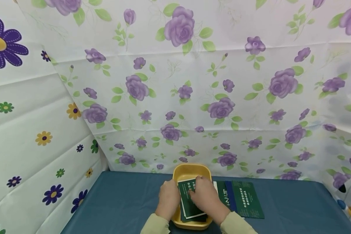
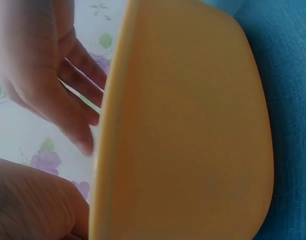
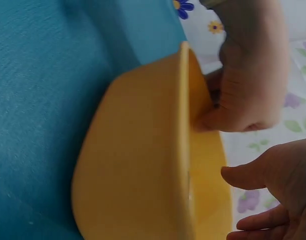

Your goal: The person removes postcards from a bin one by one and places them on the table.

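In the head view the top green booklet [image 1: 189, 207] lies in the yellow tray [image 1: 190, 169] between both hands, its long axis running away from the person, with the left hand [image 1: 168, 198] at its left edge and the right hand [image 1: 207, 196] over its right; its white lettering, like that on the neighbouring booklets [image 1: 247, 200], is too small to read. The left wrist view shows the right hand's fingers loosely extended, and in the right wrist view the left hand dips inside the rim, though whether it grips anything I cannot tell.

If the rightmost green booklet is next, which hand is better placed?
Probably the right hand: it is nearer the green booklet; the left hand is at the left edge of the yellow bin.
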### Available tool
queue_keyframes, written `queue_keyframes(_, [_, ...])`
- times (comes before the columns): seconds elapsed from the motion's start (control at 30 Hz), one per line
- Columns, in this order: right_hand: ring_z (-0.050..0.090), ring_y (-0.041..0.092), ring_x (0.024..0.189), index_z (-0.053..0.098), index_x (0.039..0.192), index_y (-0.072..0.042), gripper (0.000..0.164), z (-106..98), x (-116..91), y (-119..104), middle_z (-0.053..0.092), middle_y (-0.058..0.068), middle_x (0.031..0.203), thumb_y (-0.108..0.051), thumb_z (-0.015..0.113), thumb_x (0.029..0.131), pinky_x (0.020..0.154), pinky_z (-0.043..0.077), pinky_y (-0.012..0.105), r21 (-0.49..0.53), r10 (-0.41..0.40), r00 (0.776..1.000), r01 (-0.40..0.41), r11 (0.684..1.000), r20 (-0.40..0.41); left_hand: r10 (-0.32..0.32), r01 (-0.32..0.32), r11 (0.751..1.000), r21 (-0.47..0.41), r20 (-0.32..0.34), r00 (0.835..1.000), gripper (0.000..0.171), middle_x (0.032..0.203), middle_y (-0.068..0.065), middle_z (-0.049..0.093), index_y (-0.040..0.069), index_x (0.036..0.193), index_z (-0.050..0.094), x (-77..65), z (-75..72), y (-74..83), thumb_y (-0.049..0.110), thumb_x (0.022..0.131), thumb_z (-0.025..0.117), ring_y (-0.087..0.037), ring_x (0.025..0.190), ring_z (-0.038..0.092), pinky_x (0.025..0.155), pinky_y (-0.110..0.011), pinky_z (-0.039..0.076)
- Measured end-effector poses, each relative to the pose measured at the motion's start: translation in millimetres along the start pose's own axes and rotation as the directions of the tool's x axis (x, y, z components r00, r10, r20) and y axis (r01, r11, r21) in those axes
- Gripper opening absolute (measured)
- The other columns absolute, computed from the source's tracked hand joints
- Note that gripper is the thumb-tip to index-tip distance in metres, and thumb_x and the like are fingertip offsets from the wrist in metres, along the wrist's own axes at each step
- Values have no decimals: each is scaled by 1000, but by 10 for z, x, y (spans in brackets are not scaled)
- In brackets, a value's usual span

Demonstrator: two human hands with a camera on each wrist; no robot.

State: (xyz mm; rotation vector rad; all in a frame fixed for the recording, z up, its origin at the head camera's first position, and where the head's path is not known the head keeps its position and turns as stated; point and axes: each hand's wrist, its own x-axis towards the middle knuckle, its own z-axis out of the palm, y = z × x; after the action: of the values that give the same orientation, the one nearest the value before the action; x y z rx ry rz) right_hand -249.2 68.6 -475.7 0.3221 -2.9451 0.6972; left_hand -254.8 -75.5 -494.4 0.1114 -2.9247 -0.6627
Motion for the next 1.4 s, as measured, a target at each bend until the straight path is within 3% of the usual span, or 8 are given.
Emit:
queue_keyframes(0.47, [51, 14, 61, 56, 89, -4, 49, 306, 26, 138, 49, 3, 70, -47, 74, 74, 55, 46, 31, -72, 37, 996, -31, 997, 80, -8, 8, 1000, -19, -11, 1000, 6, 65, -9, 53, 3, 77, 57, -2, -64, -49, -2, 81, 60, -20, 54, 56, 43, -31, 43])
queue_keyframes(0.6, [48, 13, 55, 56, 78, -8, 52, 335, 39, 115, 48, 2, 66, -55, 75, 67, 50, 44, 31, -118, 85, 989, -70, 991, 123, -31, 31, 999, -33, 5, 1000, 10, 63, -7, 50, 3, 77, 57, -4, -83, -72, -3, 75, 64, -19, 53, 54, 43, -30, 42])
queue_keyframes(0.73, [50, 16, 59, 60, 77, -11, 55, 368, 62, 123, 52, 1, 67, -60, 77, 59, 55, 46, 33, -210, 110, 981, -75, 975, 162, -39, 41, 997, -68, 21, 999, 13, 61, -5, 49, 5, 75, 56, -4, -92, -69, -6, 72, 63, -15, 50, 51, 41, -29, 40])
queue_keyframes(0.87, [52, 16, 63, 61, 79, -11, 58, 387, 79, 138, 54, 1, 69, -60, 79, 55, 58, 47, 34, -264, 109, 983, -67, 962, 149, -30, 34, 995, -99, 35, 999, 13, 60, -4, 48, 4, 76, 56, -7, -105, -56, -8, 73, 60, -14, 50, 51, 41, -28, 40])
queue_keyframes(1.4, [52, 16, 58, 61, 75, -14, 53, 433, 88, 165, 55, -1, 65, -53, 84, 48, 54, 46, 36, -265, 37, 998, -24, 964, 44, -45, 51, 994, -100, 56, 997, 9, 62, -6, 50, 3, 78, 55, 0, -89, -44, -4, 77, 61, -15, 51, 52, 40, -28, 41])
